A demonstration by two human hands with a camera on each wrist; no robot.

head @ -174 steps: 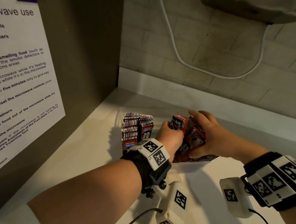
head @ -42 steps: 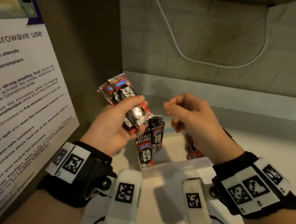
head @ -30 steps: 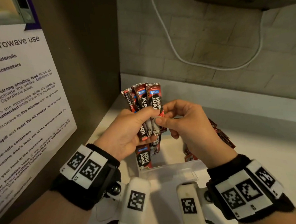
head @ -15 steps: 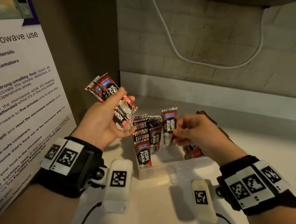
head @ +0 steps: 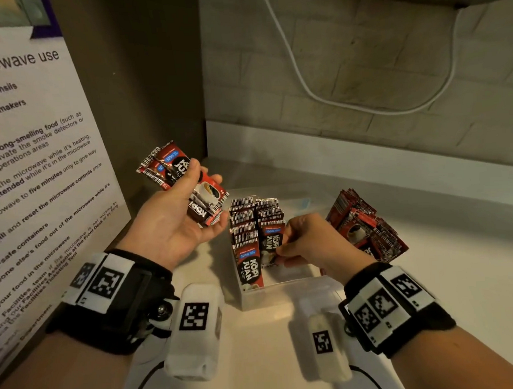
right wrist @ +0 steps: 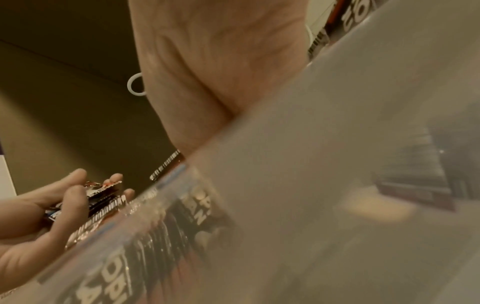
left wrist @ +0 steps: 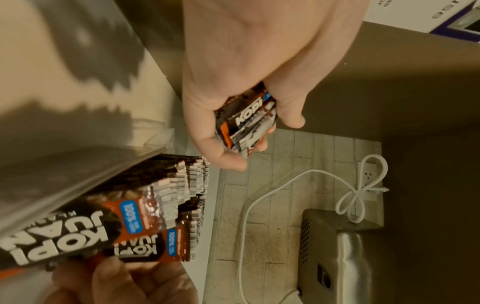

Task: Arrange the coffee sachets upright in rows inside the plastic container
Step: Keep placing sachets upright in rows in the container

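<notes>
Head view is showing the right hand (head: 308, 245) reaching down into the clear rectangular plastic container (head: 284, 294), its fingertips pinching a single red-and-black coffee sachet (head: 272, 244) and standing it at the front of the second upright row (head: 268, 214). Beside it, the first row of sachets (head: 244, 233) is standing against the container's left wall. The left hand (head: 173, 225) is hovering just left of the container, palm up, fingers curling around a small fanned bundle of sachets (head: 186, 183).

What could go wrong, as I judge it: the sachet being placed is thin and slick, so if the pinch lets go while it is leaning, it may be sliding flat or tipping its neighbours. The fanned bundle is looking loosely held and could be slipping out of the palm. A loose heap of unsorted sachets (head: 367, 227) is leaning at the container's right side, and the right wrist could be knocking it over.

Everything is sitting on a white table (head: 446, 273) tucked into a corner, with a pale brick wall (head: 361, 69) behind, a white cable (head: 303, 84) looping across it, and a printed microwave notice (head: 24, 147) hanging on the dark panel at left.
</notes>
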